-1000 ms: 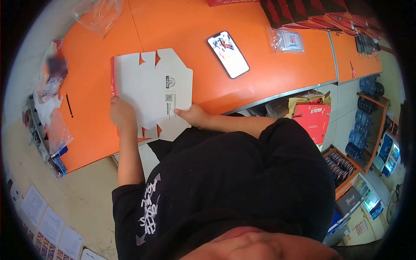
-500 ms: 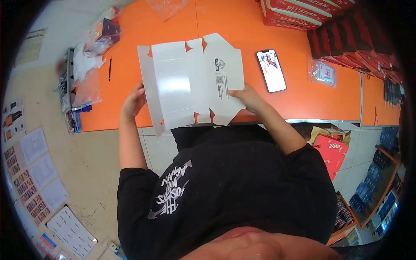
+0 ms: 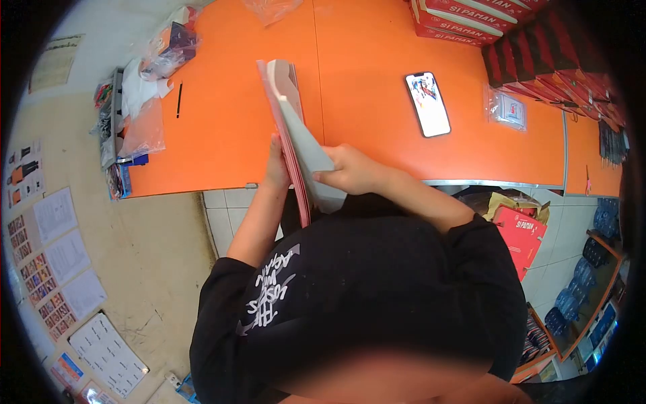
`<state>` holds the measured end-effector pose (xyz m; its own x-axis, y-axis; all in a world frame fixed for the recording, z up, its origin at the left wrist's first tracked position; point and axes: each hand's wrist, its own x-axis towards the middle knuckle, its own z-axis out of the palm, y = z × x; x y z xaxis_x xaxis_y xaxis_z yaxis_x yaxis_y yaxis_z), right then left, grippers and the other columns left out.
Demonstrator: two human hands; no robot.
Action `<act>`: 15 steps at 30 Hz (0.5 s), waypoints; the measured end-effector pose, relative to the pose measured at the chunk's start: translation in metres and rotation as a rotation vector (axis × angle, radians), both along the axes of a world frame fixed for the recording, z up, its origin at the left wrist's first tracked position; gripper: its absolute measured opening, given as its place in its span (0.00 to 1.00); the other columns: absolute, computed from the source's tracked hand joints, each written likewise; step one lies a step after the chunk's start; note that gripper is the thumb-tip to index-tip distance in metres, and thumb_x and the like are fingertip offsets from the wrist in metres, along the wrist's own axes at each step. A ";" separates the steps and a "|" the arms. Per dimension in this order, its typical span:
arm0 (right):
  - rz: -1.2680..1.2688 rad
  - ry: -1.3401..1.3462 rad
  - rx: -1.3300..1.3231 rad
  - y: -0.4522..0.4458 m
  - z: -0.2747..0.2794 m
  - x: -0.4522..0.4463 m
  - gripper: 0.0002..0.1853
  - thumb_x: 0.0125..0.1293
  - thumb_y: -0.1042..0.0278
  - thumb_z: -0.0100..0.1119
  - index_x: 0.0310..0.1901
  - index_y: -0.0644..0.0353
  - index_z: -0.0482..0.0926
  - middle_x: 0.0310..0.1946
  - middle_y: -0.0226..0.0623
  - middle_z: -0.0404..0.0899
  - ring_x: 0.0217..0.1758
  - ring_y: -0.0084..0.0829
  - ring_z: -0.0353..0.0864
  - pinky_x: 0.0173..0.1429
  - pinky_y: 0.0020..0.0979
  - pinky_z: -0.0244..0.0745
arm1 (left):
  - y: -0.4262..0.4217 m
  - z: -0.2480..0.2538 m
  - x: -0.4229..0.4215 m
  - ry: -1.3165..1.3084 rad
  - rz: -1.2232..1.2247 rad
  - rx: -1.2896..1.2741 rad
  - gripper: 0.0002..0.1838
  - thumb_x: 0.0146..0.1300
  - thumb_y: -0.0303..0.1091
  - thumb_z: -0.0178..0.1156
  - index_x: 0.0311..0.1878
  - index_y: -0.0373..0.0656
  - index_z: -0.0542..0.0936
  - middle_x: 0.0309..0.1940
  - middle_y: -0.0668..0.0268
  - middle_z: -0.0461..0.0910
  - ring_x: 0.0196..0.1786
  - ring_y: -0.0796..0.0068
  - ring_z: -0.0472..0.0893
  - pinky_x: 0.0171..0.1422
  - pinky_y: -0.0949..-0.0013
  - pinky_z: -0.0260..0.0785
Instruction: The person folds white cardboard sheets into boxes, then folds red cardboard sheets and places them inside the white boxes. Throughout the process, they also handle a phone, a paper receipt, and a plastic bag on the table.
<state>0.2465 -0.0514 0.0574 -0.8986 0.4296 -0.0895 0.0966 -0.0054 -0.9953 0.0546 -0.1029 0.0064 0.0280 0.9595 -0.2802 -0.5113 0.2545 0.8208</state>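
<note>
Red on the outer side, pale within: the cardboard sheet (image 3: 304,138), up on edge in front of the torso, above the near side of the orange surface (image 3: 363,67). Just changed: half a second ago spread wide with the pale inside and small black print in view, now drawn narrow, panels brought close together, print out of sight. Left hand (image 3: 277,167) against the red side, with fingers partly hidden; impossible to tell whether closed or merely pressing. Right hand (image 3: 353,168) clamped on the pale panel, thumb on the near face. Much nearer to each other than half a second ago, with the panels between. Meaning, as a judgement: from a spread-out hold to bending or turning over, with no sign of a finished shape. Untouched on the surface: phone (image 3: 427,104) to the right, black pencil (image 3: 179,99) to the left.
</note>
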 end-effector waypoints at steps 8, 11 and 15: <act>-0.353 -0.083 -0.238 0.048 -0.029 0.074 0.18 0.57 0.71 0.55 0.49 0.68 0.72 0.41 0.40 0.77 0.42 0.27 0.76 0.48 0.30 0.71 | 0.043 0.020 -0.151 0.379 0.014 -0.082 0.31 0.61 0.54 0.47 0.57 0.37 0.66 0.53 0.59 0.71 0.55 0.67 0.70 0.56 0.62 0.65; -0.344 -0.133 -0.249 0.050 -0.024 0.074 0.19 0.56 0.70 0.56 0.50 0.68 0.72 0.42 0.39 0.77 0.44 0.28 0.75 0.49 0.30 0.70 | 0.067 0.047 -0.154 0.803 -0.155 -0.265 0.25 0.56 0.42 0.56 0.54 0.38 0.70 0.50 0.60 0.73 0.52 0.67 0.73 0.54 0.63 0.66; -0.216 -0.132 -0.231 0.054 -0.018 0.075 0.21 0.55 0.68 0.57 0.51 0.68 0.71 0.42 0.40 0.77 0.46 0.29 0.75 0.51 0.29 0.69 | 0.105 0.019 -0.179 1.411 -0.500 -0.240 0.27 0.41 0.32 0.65 0.49 0.39 0.73 0.43 0.59 0.76 0.46 0.66 0.76 0.49 0.66 0.68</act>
